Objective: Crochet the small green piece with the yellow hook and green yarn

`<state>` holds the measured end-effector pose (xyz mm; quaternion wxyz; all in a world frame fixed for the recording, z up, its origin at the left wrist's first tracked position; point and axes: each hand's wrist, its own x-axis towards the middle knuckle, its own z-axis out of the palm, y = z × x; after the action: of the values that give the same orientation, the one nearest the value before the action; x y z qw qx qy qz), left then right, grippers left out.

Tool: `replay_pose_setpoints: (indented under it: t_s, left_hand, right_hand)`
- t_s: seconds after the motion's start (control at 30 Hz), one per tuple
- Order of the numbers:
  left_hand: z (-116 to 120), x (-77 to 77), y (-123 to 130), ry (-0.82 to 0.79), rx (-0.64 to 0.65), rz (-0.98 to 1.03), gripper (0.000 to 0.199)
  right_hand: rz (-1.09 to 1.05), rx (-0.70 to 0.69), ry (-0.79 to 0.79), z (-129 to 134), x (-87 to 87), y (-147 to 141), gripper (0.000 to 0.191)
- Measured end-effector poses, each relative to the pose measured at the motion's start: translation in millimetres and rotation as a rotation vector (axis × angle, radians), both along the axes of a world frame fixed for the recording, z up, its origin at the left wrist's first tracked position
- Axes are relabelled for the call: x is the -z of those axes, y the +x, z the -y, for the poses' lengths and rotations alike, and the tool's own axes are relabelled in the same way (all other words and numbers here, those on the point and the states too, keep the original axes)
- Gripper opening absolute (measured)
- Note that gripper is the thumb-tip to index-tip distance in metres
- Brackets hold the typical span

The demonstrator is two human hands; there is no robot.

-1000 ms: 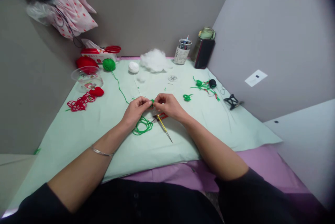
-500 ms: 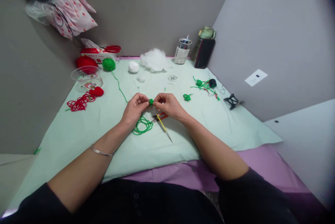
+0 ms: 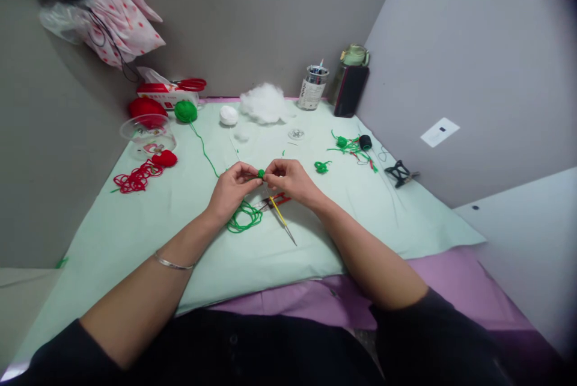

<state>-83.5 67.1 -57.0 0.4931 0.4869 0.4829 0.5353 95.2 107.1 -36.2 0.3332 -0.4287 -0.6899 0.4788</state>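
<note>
Toward the front edge of the worktop (image 3: 252, 269), a yellow-handled hook (image 3: 279, 213) is seen. Beyond it, a small green piece (image 3: 261, 174) is pinched between left hand (image 3: 231, 189) and right hand (image 3: 291, 180); fingertip shaping seems under way, and a steady hold is called for.

We now see more of the green piece (image 3: 261, 174), which a second ago was largely covered at the fingertips. The left hand (image 3: 229, 189) has altered its pinch, leaving a narrow gap between thumb and index finger. Our view has turned very slightly right.
</note>
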Motion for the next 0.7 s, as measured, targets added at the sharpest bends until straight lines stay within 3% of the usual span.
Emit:
replay_pose_setpoints:
  t_s: [0.37, 0.7]
  left_hand:
    - [0.2, -1.9, -1.4, 0.056, -0.035, -0.08, 0.014]
    - [-3.1, -0.9, -2.3, -0.143, 0.014, 0.141, 0.027]
  right_hand:
    - [0.03, -0.026, 0.031, -0.4, 2.4, -0.4, 0.008]
    - [0.012, -0.011, 0.086, -1.8, 4.5, 0.8, 0.01]
